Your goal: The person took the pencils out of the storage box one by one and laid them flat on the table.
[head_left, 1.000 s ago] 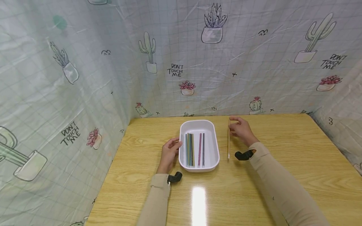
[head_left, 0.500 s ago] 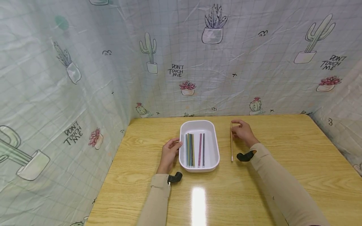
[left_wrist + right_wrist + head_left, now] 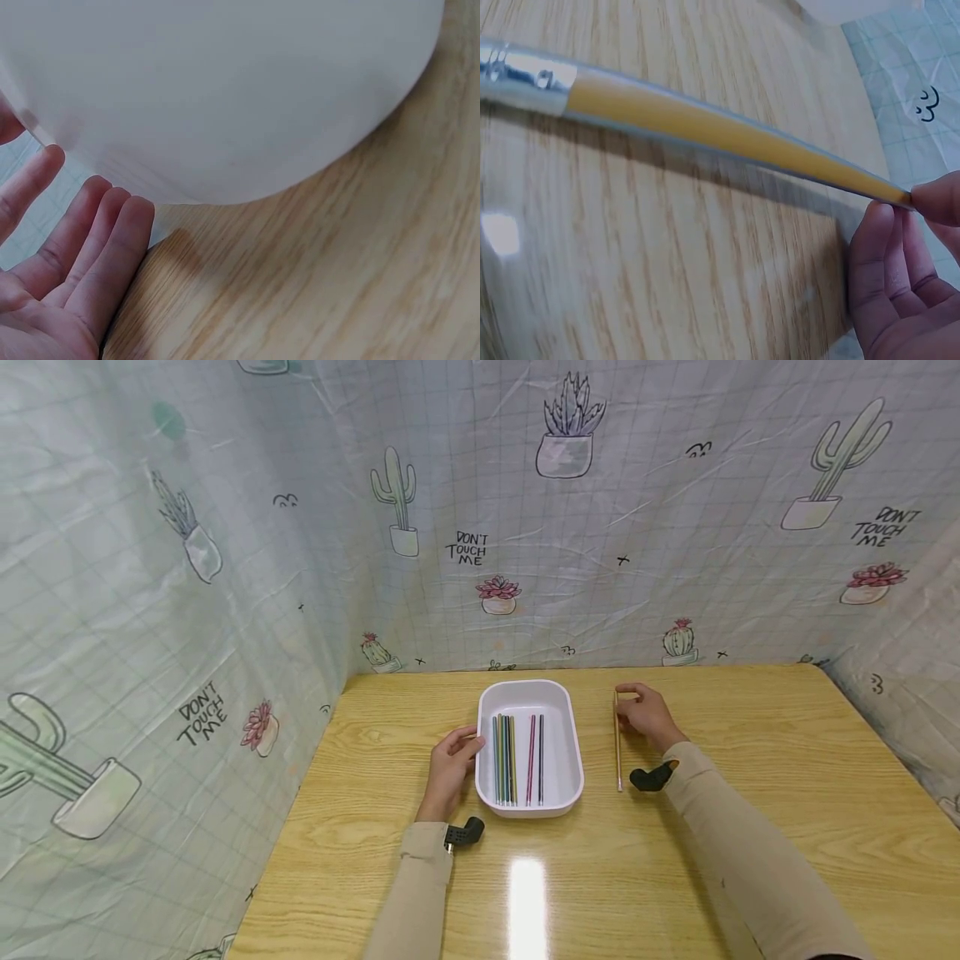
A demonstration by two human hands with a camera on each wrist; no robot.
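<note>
A white plastic tray (image 3: pixel 562 752) stands on the table with several pencils lying lengthwise inside, most bunched at its left. My left hand (image 3: pixel 448 768) holds the tray's left side, thumb at the rim and fingers against the outer wall. In the left wrist view, fingertips (image 3: pixel 139 214) touch the white wall. To the right of the tray, my right hand (image 3: pixel 647 714) pinches a yellow pencil (image 3: pixel 618 752) by its far end, between thumb and fingers. The right wrist view shows the pencil's silver ferrule (image 3: pixel 532 79) at the near end, and a shadow below its shaft.
Inside the tray, a red pencil (image 3: pixel 530 760) and a dark pencil (image 3: pixel 541 760) lie apart from the left bunch. The wooden table (image 3: pixel 360 860) ends at a cactus-print curtain (image 3: pixel 315 568) at the back and left.
My right hand has moved slightly right and toward me with the yellow pencil, away from the tray. My left hand and the tray have stayed put.
</note>
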